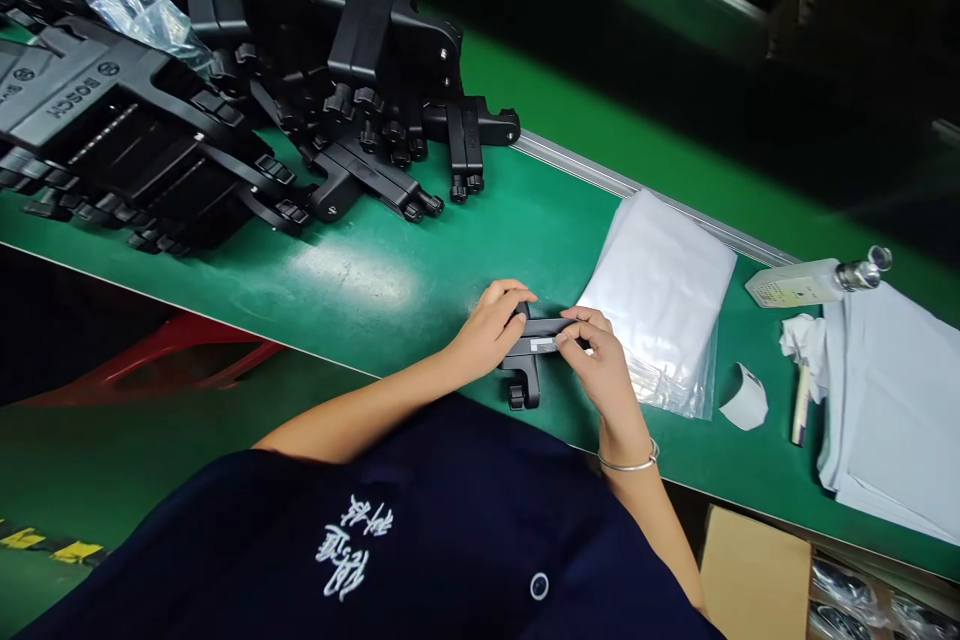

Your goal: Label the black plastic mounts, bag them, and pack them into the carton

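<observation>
In front of me, near the bench's front edge, lies a black plastic bracket point(531, 372) with a knob on its lower arm. My left hand point(491, 328) grips its upper left part, fingers curled over the top. The thumb and fingers of my right hand point(596, 355) are closed on the bracket's right end. A small white label point(542, 345) sits on the bar between my hands, its right end by my right fingertips. Just right of the bracket lies a stack of clear plastic bags point(667, 270).
Several black brackets point(367, 30) are piled at the left, some marked BOSCH, with a plastic bag point(139, 0) on top. At the right are a pump bottle point(799, 282), a curled white label piece point(746, 400), a marker point(801, 407), crumpled tissue point(806, 345) and white sheets point(900, 410).
</observation>
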The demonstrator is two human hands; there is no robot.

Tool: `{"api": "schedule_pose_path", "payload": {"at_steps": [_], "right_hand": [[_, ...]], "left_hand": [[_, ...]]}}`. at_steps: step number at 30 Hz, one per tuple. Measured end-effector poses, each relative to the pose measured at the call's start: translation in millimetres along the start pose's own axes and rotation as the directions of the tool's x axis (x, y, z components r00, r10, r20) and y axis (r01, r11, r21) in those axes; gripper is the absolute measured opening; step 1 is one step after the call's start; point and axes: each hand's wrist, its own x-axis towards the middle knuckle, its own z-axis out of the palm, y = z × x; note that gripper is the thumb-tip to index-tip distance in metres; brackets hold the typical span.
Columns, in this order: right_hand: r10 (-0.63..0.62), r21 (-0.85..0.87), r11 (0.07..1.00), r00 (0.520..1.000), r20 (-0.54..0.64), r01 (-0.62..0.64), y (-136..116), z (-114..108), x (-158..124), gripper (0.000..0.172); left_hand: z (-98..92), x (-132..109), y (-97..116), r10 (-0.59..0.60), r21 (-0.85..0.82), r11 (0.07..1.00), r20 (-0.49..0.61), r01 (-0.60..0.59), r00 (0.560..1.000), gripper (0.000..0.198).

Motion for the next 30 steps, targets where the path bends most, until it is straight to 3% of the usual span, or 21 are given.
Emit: {"api": "schedule_pose_path", "payload": {"at_steps": [30], "right_hand": [[-0.006,-0.007,1.0,1.0,0.025,0.006,0.5,-2.6,-0.5,0.015]], "left_hand": [[-0.1,0.1,-0.6,0.001,-0.001,1.0,0.0,-0.001,1.0,0.028]]}}
